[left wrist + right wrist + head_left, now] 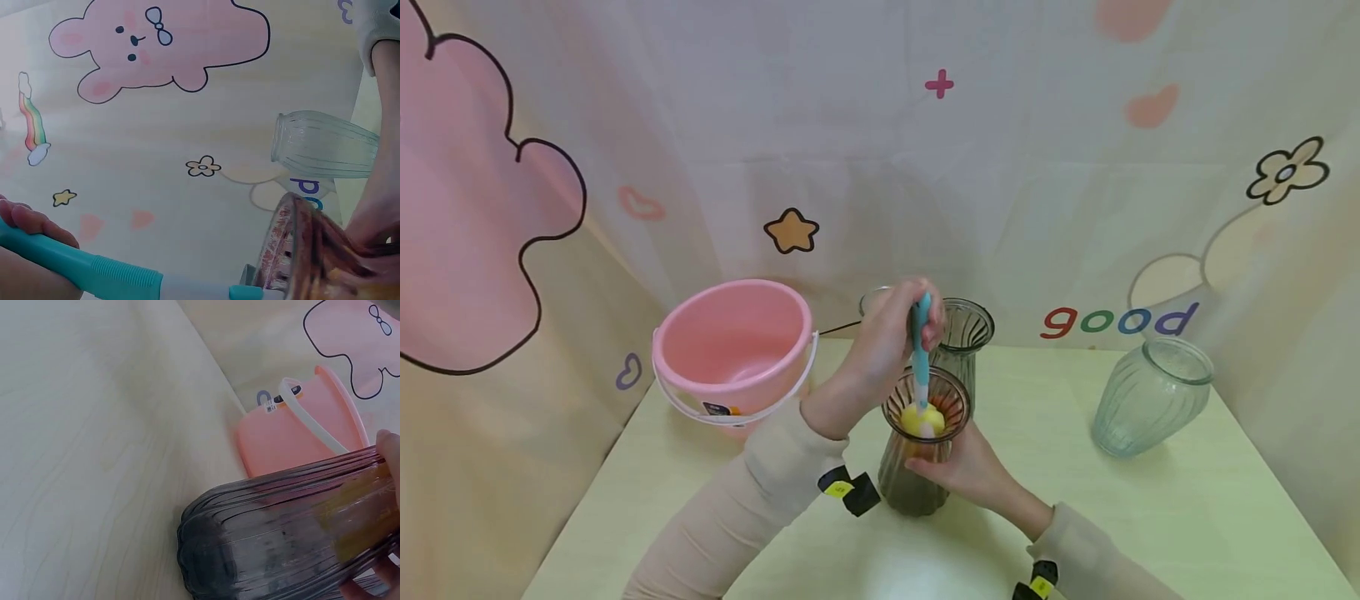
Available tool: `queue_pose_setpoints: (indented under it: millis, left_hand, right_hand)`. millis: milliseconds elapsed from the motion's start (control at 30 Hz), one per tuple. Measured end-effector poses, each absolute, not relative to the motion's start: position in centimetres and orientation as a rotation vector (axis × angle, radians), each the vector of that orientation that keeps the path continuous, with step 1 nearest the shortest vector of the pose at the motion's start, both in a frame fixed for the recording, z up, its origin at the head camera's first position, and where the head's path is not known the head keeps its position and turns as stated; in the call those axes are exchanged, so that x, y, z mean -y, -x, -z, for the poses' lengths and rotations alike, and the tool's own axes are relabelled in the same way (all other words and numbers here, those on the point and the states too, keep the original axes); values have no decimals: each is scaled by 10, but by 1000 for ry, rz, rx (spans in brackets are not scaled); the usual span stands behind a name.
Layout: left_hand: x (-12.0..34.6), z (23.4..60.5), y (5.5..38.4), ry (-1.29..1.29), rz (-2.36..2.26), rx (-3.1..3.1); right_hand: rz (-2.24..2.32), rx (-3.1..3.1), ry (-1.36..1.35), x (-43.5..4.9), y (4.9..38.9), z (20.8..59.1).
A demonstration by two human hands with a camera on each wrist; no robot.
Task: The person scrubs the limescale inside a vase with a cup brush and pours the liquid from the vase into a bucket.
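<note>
My left hand [883,333] grips the teal handle of a sponge brush [921,354], held nearly upright. Its yellow sponge head [917,419] sits inside the mouth of a dark ribbed glass vase [912,483]. Around the side of that vase, below the flared rim, my right hand [973,468] holds it. The right wrist view shows the vase's dark base [209,556] close over the table, with the yellow sponge visible through the glass. In the left wrist view the teal handle [119,275] runs toward the reddish vase rim [287,250].
A pink bucket [733,333] with a white handle stands at the left. Right behind the held vase is another dark glass vase [967,325], partly covered. A pale clear vase [1150,400] stands at the right. Behind the table hangs a printed curtain [850,100].
</note>
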State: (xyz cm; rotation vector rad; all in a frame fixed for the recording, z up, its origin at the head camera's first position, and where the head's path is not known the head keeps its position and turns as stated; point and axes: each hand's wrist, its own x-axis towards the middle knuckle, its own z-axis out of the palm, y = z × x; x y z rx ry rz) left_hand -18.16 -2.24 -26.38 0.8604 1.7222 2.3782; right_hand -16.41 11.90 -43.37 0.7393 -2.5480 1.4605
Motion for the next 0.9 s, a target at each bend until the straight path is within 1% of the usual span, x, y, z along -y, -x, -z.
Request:
queue_pose_setpoints:
  millis: [233, 333, 500, 700, 900]
  left_hand:
    - [16, 304, 187, -566, -2300, -1792]
    - [15, 317, 189, -484, -2250, -1838]
    - [16, 325, 191, -493, -2199, -1885]
    - [17, 326, 191, -508, -2195, -1853]
    - [18, 324, 188, -516, -2249, -1794]
  right_hand:
    - [-1495, 2474, -768, -121, 170, 443]
    - [-1496, 2447, -784, -121, 169, 444]
    - [-1569, 2492, -807, -121, 167, 446]
    - [-1674, 2635, -933, -133, 171, 442]
    - [-1620, 2677, -969, -139, 171, 440]
